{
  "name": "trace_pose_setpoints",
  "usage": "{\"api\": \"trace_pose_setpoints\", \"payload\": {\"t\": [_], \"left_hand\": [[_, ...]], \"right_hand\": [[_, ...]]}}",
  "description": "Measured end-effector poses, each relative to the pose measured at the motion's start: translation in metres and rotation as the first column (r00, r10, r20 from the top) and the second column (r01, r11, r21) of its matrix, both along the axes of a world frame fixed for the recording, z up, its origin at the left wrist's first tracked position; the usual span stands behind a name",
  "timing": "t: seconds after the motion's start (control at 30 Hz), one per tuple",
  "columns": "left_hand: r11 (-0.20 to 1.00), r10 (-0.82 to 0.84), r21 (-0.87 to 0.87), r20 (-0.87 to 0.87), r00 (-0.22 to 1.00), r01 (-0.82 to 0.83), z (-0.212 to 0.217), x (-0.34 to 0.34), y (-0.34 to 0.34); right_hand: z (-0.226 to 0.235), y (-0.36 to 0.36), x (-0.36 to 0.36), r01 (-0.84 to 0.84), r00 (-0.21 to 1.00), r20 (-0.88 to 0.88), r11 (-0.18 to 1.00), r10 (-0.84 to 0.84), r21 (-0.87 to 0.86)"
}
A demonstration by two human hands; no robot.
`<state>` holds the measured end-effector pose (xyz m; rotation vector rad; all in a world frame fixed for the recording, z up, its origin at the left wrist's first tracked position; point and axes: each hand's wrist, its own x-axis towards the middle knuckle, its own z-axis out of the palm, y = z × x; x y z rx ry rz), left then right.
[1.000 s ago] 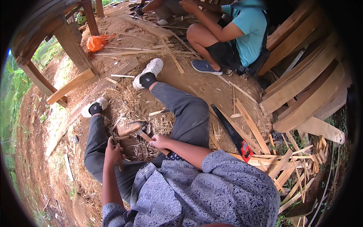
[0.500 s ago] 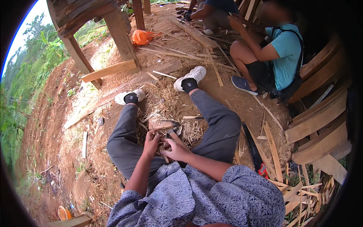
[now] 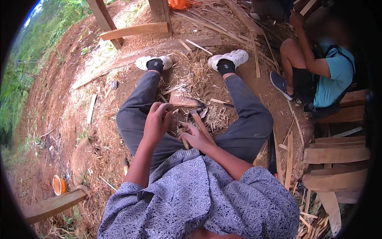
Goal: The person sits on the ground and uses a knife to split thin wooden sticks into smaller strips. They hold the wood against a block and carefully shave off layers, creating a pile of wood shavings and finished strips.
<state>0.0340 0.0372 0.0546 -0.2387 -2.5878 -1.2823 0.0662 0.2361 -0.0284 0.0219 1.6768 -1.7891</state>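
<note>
My left hand (image 3: pixel 157 121) is raised over the ground between my legs, fingers curled and pinched; what they hold, if anything, is too thin to make out. Lower and to its right, my right hand (image 3: pixel 194 136) is closed around a short wooden handle (image 3: pixel 184 140) near my lap. Beside that hand lies a hammer-like tool (image 3: pixel 203 126), its wooden shaft slanting toward my right thigh and its dark head lying away from me. Just beyond the tool, a wooden block (image 3: pixel 184 100) with a dark, burnt-looking end rests among shavings.
Wood shavings (image 3: pixel 191 81) cover the soil between my feet. A long plank (image 3: pixel 131 59) lies beyond my shoes. At right a person in a turquoise shirt (image 3: pixel 338 73) sits beside stacked boards (image 3: pixel 334 155). A dark saw blade (image 3: pixel 272 153) lies by my right thigh.
My hands have moved apart, the left one upward and away from the right. The view has shifted, so the seated person and the timber frame appear farther right and higher.
</note>
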Motion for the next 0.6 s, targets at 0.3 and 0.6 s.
{"api": "trace_pose_setpoints", "payload": {"t": [0.3, 0.6], "left_hand": [[0.998, 0.029, 0.045, 0.079, 0.996, -0.033, -0.023, -0.013, 0.006], [0.995, -0.051, 0.095, 0.174, 0.983, 0.034, -0.028, -0.023, -0.008]], "right_hand": [[0.002, 0.017, -0.015, -0.036, 0.995, 0.092, 0.997, 0.042, -0.062], [-0.003, 0.012, -0.023, -0.016, 0.990, 0.136, 0.990, 0.035, -0.142]]}}
